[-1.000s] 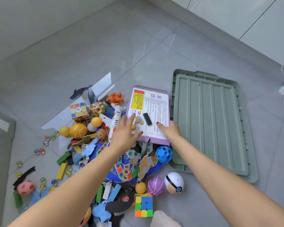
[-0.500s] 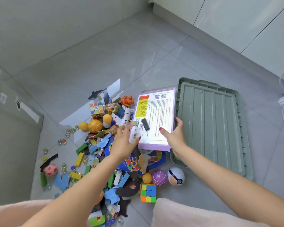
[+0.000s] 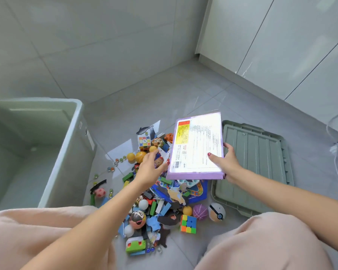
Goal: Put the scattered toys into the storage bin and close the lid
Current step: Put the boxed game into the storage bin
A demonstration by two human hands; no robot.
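A person crouched on a tiled floor (image 3: 164,90) lifts a flat purple box (image 3: 197,147) clear of a heap of scattered toys (image 3: 160,197), its printed face turned up and its long axis running away from the body. The right hand (image 3: 227,162) grips the box's near right corner, thumb pressed on top and the other fingers wrapped under the edge; the left hand (image 3: 150,168) sits at the box's left edge with fingers loosely spread and curled, touching the side, though whether it bears any weight cannot be told. The open storage bin (image 3: 66,152) stands well to the left of the box, beyond the toy heap, so the coming move looks like a leftward carry across the pile, with the left hand the nearer of the two to the bin. The bin's green lid (image 3: 261,162) lies flat on the floor just right of the box, behind the right hand. The bin's visible interior looks empty, so the job appears barely begun.
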